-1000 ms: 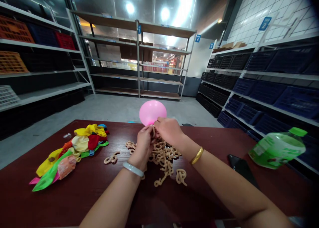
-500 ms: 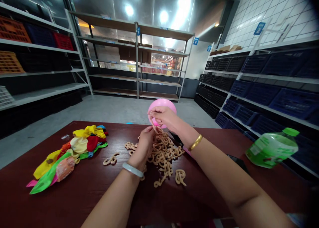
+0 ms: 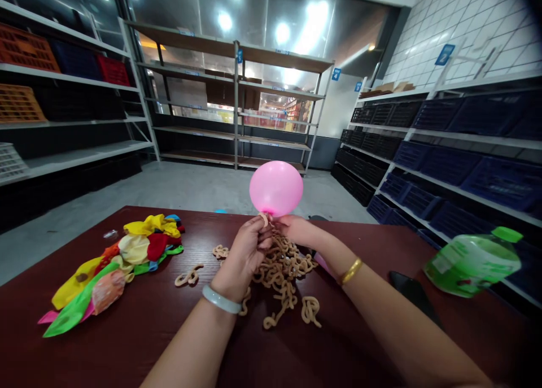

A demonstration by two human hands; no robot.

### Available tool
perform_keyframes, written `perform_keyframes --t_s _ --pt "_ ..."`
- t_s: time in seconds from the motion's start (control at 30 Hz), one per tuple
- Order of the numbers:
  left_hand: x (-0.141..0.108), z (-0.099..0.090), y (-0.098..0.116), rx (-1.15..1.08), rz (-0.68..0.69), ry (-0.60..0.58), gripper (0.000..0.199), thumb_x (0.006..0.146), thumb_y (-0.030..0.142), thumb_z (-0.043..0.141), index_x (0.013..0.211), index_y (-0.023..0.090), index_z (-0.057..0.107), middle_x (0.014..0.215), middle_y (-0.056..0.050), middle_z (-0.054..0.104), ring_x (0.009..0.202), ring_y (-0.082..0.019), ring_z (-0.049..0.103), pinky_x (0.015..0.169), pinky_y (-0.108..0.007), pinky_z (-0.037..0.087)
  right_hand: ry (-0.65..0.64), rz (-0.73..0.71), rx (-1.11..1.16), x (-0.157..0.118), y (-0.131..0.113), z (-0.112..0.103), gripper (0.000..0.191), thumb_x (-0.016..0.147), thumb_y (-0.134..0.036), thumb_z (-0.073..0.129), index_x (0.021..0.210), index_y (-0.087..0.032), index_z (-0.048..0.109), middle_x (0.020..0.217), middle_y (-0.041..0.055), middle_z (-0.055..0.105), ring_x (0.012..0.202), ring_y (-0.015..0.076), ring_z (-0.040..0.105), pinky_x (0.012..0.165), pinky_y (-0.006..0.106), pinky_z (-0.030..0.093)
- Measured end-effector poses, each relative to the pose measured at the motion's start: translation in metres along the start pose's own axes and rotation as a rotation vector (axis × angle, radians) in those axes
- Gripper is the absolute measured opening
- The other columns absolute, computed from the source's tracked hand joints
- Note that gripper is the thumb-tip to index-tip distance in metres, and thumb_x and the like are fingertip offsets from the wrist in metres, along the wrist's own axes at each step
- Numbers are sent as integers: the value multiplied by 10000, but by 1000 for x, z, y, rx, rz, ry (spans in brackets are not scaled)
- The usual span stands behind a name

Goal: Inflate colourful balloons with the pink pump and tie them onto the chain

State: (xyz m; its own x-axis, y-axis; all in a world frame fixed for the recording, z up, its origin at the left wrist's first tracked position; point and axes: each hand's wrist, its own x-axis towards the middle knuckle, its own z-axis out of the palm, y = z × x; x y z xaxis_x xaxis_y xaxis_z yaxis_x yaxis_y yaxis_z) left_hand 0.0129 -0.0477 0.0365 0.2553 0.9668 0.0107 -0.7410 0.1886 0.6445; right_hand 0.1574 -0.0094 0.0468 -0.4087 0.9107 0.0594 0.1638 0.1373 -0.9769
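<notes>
A round, inflated pink balloon (image 3: 276, 187) stands upright above my hands, its neck down between my fingers. My left hand (image 3: 248, 244) is closed in a pinch at that neck, and a tan rubber band loop shows by its thumb. To the right of the neck, my right hand (image 3: 294, 230) is closed with its fingertips drawn in against the band; they are partly hidden. Just below both hands lies a heap of tan rubber bands (image 3: 282, 269), thick and curled. A few loose ones, such as a rubber band (image 3: 189, 275), lie apart on the table.
On the dark red table (image 3: 169, 331), a pile of colourful uninflated balloons (image 3: 135, 248) lies at left. A green-capped bottle (image 3: 472, 264) and a flat black object (image 3: 412, 295) are at right. Shelves (image 3: 237, 122) and crates (image 3: 444, 168) stand beyond the table.
My right hand has come down from in front of the balloon to the right side of its neck. The balloon now shows whole above my hands.
</notes>
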Motion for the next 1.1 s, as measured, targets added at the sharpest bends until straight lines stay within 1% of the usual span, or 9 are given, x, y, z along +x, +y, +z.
perform_keyframes --t_s 0.13,0.2,0.3,0.47,0.63,0.7,0.8,0.9,1.1 --pt "-4 5 3 -118 -138 -68 184 764 99 648 722 151 476 542 88 305 387 -12 287 344 -128 188 -85 -26 183 15 16 22 184 784 -313 617 902 -192 688 805 33 693 720 160 608 711 316 518" --pt "-4 6 6 -158 -175 -76 177 805 86 598 710 153 465 539 84 291 381 -14 292 345 -128 212 -117 -34 284 19 18 29 235 754 -348 651 907 -172 677 776 38 676 677 155 601 672 312 520" --pt "-3 3 12 -143 -197 -41 201 834 96 568 687 156 445 539 83 288 373 -13 284 344 -128 216 -71 -62 333 18 21 28 278 692 -366 740 874 -169 670 724 8 640 617 123 563 594 253 480" --pt "0 -5 14 37 -48 36 224 691 121 716 710 151 495 519 103 289 382 -11 256 355 -130 152 68 -46 163 9 17 9 251 789 -409 678 841 -164 678 625 -25 588 510 97 479 493 220 369" --pt "6 -10 4 364 151 199 212 692 292 709 690 153 549 449 112 290 366 -26 194 372 -168 141 267 -216 -334 -10 3 9 192 876 -301 572 827 -168 702 738 17 684 660 153 581 626 262 414" --pt "10 -13 -1 539 236 258 217 727 346 669 678 153 582 438 91 354 373 -46 264 393 -186 208 300 -324 -523 -20 1 15 149 869 -232 581 808 -175 705 781 32 704 715 170 596 677 277 418" --pt "16 -20 -11 860 403 305 249 776 380 616 744 142 682 582 12 596 530 -109 505 520 -214 381 348 -460 -714 -33 2 23 115 859 -171 594 800 -183 692 821 50 699 780 185 599 744 295 423" --pt "19 -24 -21 1019 479 304 297 801 377 586 889 137 738 806 -47 714 762 -177 618 686 -248 461 373 -519 -740 -42 2 24 119 897 -184 559 882 -189 677 902 65 679 852 192 602 791 304 437" --pt "13 -16 -33 1019 426 268 336 801 389 582 933 124 741 809 -52 728 756 -192 635 661 -248 471 292 -642 -690 -48 8 11 211 967 -210 426 912 -193 629 974 75 636 926 192 582 844 313 440"
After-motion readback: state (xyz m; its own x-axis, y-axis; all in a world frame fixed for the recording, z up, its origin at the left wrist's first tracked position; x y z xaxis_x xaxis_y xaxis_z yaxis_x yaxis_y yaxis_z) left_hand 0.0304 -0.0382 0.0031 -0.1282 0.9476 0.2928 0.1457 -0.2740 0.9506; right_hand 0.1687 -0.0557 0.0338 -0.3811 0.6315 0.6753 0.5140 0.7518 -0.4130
